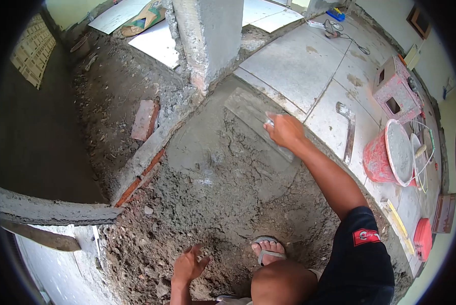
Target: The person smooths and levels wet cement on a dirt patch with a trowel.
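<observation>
Screeding step, I judge: my right hand (285, 130) clamped on long grey mortar-caked straightedge (258, 123) over wet grey mortar bed (213, 152), left hand (190, 264) spread open on rubble; next needs even drag.

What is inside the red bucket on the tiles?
The red bucket is filled nearly to its rim with grey mortar; whatever lies beneath that surface is hidden. A pale handle rests beside its rim.

Dark shorts (357, 254) with red patch (366, 236), seemingly grey sandal (267, 251).

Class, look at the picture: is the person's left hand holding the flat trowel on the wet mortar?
No: the right hand grips the trowel, while the left hand rests open on rubble.
</observation>
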Motion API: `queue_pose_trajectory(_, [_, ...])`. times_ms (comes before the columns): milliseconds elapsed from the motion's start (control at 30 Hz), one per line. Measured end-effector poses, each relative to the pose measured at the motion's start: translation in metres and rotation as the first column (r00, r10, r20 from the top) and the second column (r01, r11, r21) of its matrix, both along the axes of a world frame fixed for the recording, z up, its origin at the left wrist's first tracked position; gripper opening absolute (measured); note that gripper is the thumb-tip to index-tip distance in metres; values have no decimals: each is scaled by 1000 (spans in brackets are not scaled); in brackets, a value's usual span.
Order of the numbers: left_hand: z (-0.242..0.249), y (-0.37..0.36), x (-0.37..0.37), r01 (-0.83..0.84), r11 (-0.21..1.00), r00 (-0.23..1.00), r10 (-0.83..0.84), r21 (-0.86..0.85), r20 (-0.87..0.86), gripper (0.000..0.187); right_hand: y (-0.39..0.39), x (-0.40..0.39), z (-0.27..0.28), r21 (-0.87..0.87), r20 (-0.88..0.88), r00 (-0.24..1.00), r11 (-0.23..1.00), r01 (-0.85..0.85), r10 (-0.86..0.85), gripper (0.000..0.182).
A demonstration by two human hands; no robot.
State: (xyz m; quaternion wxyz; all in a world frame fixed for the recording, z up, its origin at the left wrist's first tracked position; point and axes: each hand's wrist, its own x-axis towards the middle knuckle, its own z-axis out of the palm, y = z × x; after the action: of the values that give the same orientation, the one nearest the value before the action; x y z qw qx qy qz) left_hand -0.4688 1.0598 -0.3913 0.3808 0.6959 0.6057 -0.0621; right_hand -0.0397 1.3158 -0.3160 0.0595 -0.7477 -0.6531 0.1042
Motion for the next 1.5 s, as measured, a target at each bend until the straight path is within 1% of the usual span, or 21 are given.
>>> queue_pose_trajectory(100, [-1,19,10,-10,1000,1000,10,-16,26,59,40,7,-21,35,35,999,999,-14,13,37])
queue_pose_trajectory(167, [4,28,12,-41,998,998,42,-39,39,57,42,24,-39,-164,90,995,986,-26,42,37])
queue_pose_trajectory(200, [7,33,11,-36,998,998,38,-44,46,57,38,33,-48,-169,96,995,985,-21,37,37])
queue_pose_trajectory(267, [13,35,5,-105,994,992,104,9,76,57,31,47,-62,-22,-40,999,999,31,-32,38])
queue_pose_trajectory(333, [16,35,-5,-72,996,997,70,57,37,57,13,61,-70,-88,-33,996,993,77,-81,41])
queue_pose_trajectory(367, [19,35,-6,-101,994,994,99,52,38,57,13,66,-70,-139,2,994,984,109,-110,47])
queue_pose_trajectory(433, [19,31,-5,-129,991,990,127,40,55,57,3,68,-56,-117,-9,994,987,110,-112,43])
queue_pose_trajectory(667, [34,16,-6,-36,997,999,36,68,9,57,-50,92,-46,-176,72,990,976,130,-119,40])
queue_pose_trajectory(800, [43,14,-4,-45,998,999,45,50,2,58,-70,89,-39,-227,31,990,963,143,-139,41])
queue_pose_trajectory(867, [51,12,-4,-81,996,997,80,45,16,58,-105,105,-46,-162,-38,994,982,96,-104,43])
queue_pose_trajectory(900, [47,9,-8,-50,993,999,51,108,-3,58,-119,109,-49,-129,-69,994,989,71,-81,44])
queue_pose_trajectory(967, [33,2,-15,-7,985,1000,12,172,-25,58,-153,84,-30,-127,50,993,985,113,-107,48])
queue_pose_trajectory(1000, [33,1,-11,-1,988,1000,5,155,-25,58,-161,78,-36,-144,52,992,982,120,-113,48])
queue_pose_trajectory(1067, [38,8,-3,-52,994,998,55,98,-23,58,-173,63,-48,-143,41,999,989,-22,28,52])
queue_pose_trajectory(1133, [36,20,6,-31,998,999,33,60,-42,57,-160,57,-62,-116,72,997,993,-28,36,52])
queue_pose_trajectory(1200, [18,27,9,-25,998,1000,25,52,-13,58,-124,68,-74,-183,101,995,983,9,9,51])
queue_pose_trajectory(1267, [16,34,13,-28,999,1000,28,21,-4,58,-86,69,-55,-195,124,992,979,49,-25,50])
queue_pose_trajectory(1367, [10,40,6,-29,999,1000,30,44,-9,59,-44,85,-59,-233,151,988,972,35,1,48])
queue_pose_trajectory(1400, [10,41,4,0,997,1000,0,72,-7,59,-52,85,-63,-231,146,989,972,34,0,48])
queue_pose_trajectory(1467, [30,46,8,-46,998,999,46,31,2,58,-76,88,-65,-145,103,993,987,75,-60,45])
queue_pose_trajectory(1500, [32,45,2,-76,997,997,76,18,3,59,-81,87,-60,-165,109,989,979,121,-104,45])
